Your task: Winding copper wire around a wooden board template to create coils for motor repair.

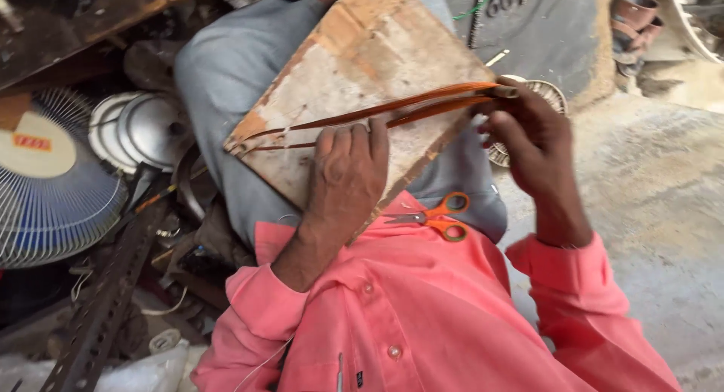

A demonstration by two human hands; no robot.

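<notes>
A worn wooden board [354, 68] rests on my lap, over grey trousers. Across it lies a long bundle of copper-coloured wire [392, 109], stretched from the board's left corner to its right edge. My left hand [348, 173] lies flat on the board, fingertips pressing the wire down near its middle. My right hand [532, 139] pinches the wire's right end beyond the board's edge. Orange-handled scissors [437, 215] lie on my lap against my pink shirt, below the board.
A fan guard with blue blades [45, 188] and round metal covers [143, 128] lie at left among metal parts. A slotted metal angle bar [105, 301] runs along the lower left. Another round fan part [550, 98] sits behind my right hand on the concrete floor [656, 211].
</notes>
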